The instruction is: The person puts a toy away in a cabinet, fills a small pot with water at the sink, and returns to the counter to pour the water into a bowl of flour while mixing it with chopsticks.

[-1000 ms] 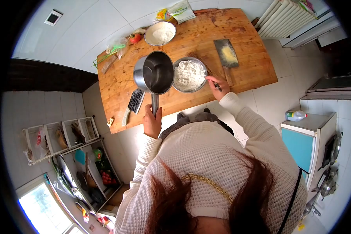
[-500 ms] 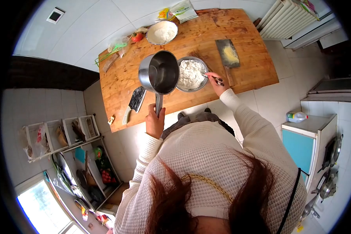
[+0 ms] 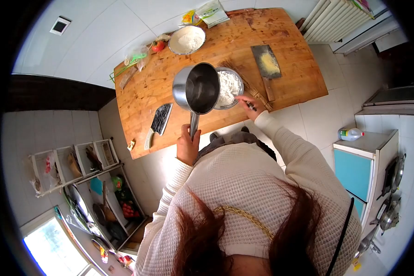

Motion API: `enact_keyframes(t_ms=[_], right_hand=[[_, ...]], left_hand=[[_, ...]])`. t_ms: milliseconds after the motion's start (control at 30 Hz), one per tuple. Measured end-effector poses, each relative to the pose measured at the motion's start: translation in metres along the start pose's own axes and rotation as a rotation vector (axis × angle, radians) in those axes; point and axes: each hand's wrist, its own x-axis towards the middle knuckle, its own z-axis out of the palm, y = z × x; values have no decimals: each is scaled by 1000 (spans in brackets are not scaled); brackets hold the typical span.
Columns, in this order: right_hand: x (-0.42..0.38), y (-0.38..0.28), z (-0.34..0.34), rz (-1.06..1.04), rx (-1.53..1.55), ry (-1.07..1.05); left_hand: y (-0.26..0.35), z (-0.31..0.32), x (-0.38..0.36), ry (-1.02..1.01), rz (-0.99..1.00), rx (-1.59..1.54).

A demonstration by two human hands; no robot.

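My left hand (image 3: 187, 146) is closed around the handle of a steel saucepan (image 3: 184, 89). The pan is tilted, its mouth overlapping the left side of a metal bowl (image 3: 242, 90) in this view. White flour (image 3: 228, 88) fills much of the bowl and looks clumpy. At the bowl's right rim, my right hand (image 3: 252, 107) has its fingers closed on a slim utensil (image 3: 250, 106) with a dark handle; its tip is hidden. A straw brush (image 3: 258, 94) lies behind the bowl and by my right hand.
On the wooden table lie a cleaver (image 3: 161, 118) at left and a second cleaver (image 3: 265, 62) at right, with yellow bits on its blade. A bowl of flour (image 3: 187, 39), a tomato (image 3: 158, 46) and packets (image 3: 212, 14) are along the wall. A shelf (image 3: 73, 165) stands left.
The saucepan has moved right, covering more of the bowl. My right hand has shifted slightly left and down with the utensil, and more of the straw brush shows.
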Motion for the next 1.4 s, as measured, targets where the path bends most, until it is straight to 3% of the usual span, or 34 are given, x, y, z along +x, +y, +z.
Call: enact_keyframes(t_ms=[100,200,267,367,400,433,500,567,667,700,767,900,1000,1067,1100,1167,1233,1300,1400], right_hand=[[3,-3,-8,17,-83,112],[-7,-4,-2,-53,-115,83],[-17,-12,12,-135,57,6],[-17,4,18,-57,91,-91],[-11,-5,12,38,139,-13],[-4,0,7,37,141,-15],[13,5,-5,22,23,186],[16,2,-6,41,-101,196],[4,3,6,-253,-81,88],[-3,3,22,-217,51,83],[-11,-1,37,-318,-23,34],[0,-4,33,-138,57,-80],[28,11,13,15,202,93],[40,-2,-1,174,-19,134],[38,1,2,174,-19,133],[36,18,18,-61,-18,156],[21,22,38,-59,53,17],[13,9,51,-195,-47,-46],[19,2,53,-68,124,-81]], left_hand=[[5,1,1,-31,13,2],[7,4,5,-44,10,-10],[4,6,5,-10,9,19],[5,2,6,-2,5,5],[3,2,7,9,3,11],[1,2,7,11,2,13],[-3,1,8,57,35,8],[0,-4,8,62,1,-2],[2,-7,8,80,-15,-9],[1,-8,9,91,1,-5],[-4,-8,9,115,27,-7],[-14,-5,9,114,-32,-112],[-22,-4,9,112,-64,-152],[-21,-5,8,121,-56,-144],[-20,-6,7,129,-47,-135],[-25,-4,6,135,-33,-138],[-29,-5,7,144,-13,-140],[-26,-8,6,149,-40,-101],[-14,-16,5,100,-130,-80]])
